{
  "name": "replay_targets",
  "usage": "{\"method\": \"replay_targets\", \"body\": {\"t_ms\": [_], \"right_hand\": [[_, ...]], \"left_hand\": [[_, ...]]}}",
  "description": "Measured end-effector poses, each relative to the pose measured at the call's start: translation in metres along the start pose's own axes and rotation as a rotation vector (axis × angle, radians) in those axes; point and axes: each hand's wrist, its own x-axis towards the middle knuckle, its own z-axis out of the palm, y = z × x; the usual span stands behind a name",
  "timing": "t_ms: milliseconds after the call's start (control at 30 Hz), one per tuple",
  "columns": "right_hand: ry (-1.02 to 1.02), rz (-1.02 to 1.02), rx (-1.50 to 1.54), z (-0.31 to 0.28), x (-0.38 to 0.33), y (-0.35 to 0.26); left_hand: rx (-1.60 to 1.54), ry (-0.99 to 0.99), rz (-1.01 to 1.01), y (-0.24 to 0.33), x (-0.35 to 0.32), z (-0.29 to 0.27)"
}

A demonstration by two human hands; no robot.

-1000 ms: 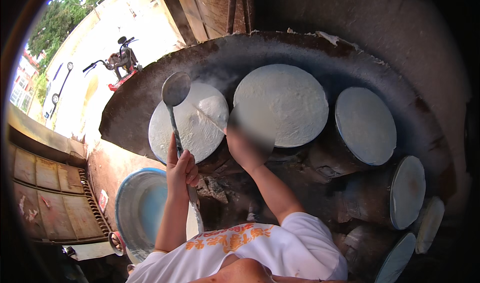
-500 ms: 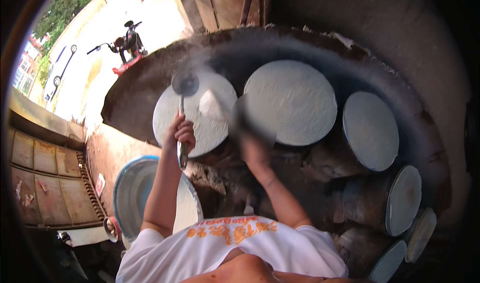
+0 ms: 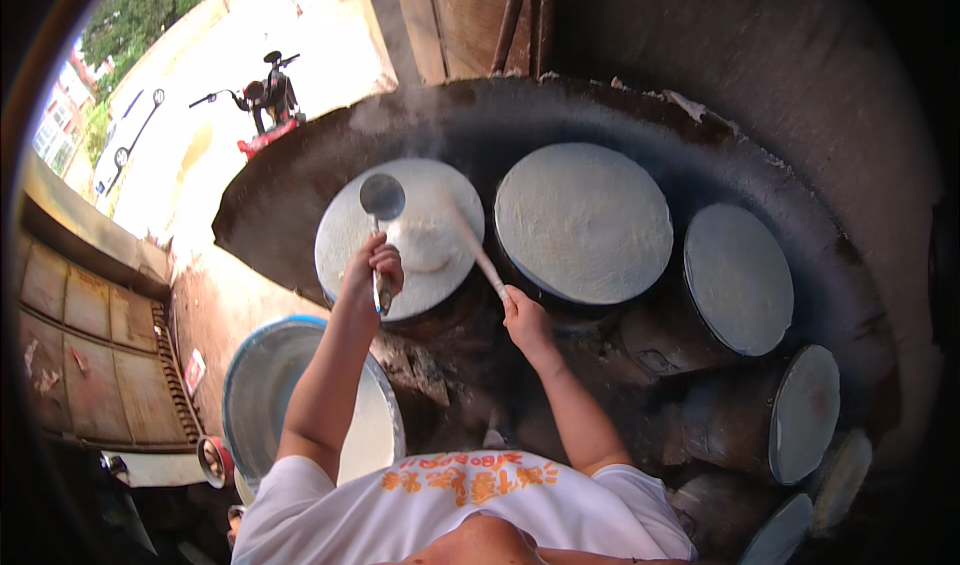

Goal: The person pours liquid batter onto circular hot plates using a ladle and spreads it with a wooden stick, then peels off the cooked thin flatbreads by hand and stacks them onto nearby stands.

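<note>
My left hand (image 3: 384,265) is closed round the handle of a metal ladle (image 3: 382,196), whose round bowl hangs over the left griddle (image 3: 342,250). A thick white mound of batter (image 3: 425,243) lies on that griddle, over a pale layer that covers most of it. My right hand (image 3: 527,323) grips a wooden stick (image 3: 482,253). The stick reaches forward across the griddle's right side, and its far end blurs into the pale surface beside the batter, so its shape cannot be made out.
A second coated griddle (image 3: 585,220) stands to the right, with several more curving round (image 3: 740,280). A low sooty wall (image 3: 270,190) rings them. Below my left forearm sits a blue-rimmed basin (image 3: 243,385) holding pale batter (image 3: 372,435). A red scooter (image 3: 268,105) stands outside.
The white mound is now lower and broader. The wooden stick shows plainly on the left griddle, where my right hand's area was smeared before. The whole view has shifted slightly.
</note>
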Motion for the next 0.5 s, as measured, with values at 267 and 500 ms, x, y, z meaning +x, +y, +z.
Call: {"method": "replay_targets", "body": {"t_ms": [267,500], "right_hand": [[-0.406,0.357,0.515,0.042,-0.036,-0.069],[0.056,-0.066,0.371,0.017,-0.008,-0.071]], "left_hand": [[-0.098,-0.066,0.39,-0.081,0.017,-0.084],[-0.59,-0.539,0.039,-0.089,-0.097,-0.051]]}}
